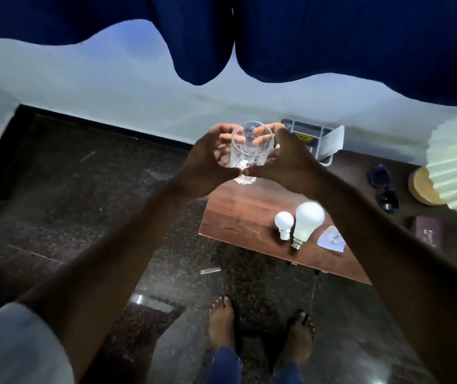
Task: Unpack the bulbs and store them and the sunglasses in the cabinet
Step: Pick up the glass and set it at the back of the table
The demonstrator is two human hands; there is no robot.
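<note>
Both my hands hold a clear drinking glass (250, 149) up in the air past the far left corner of the wooden table (238, 214). My left hand (208, 159) wraps its left side and my right hand (285, 159) its right side, thumbs meeting under it. On the table lie a small white bulb (284, 224) and a larger white bulb (306, 224), side by side with their caps toward me. Dark sunglasses (382, 188) rest further right on the table. No cabinet is in view.
An opened bulb box (315, 139) stands at the table's back by the white wall. A small clear packet (331, 239) lies right of the bulbs. A pleated white lamp with a wooden base (423, 187) fills the right edge. Blue curtains (221, 37) hang above. My bare feet stand on dark floor.
</note>
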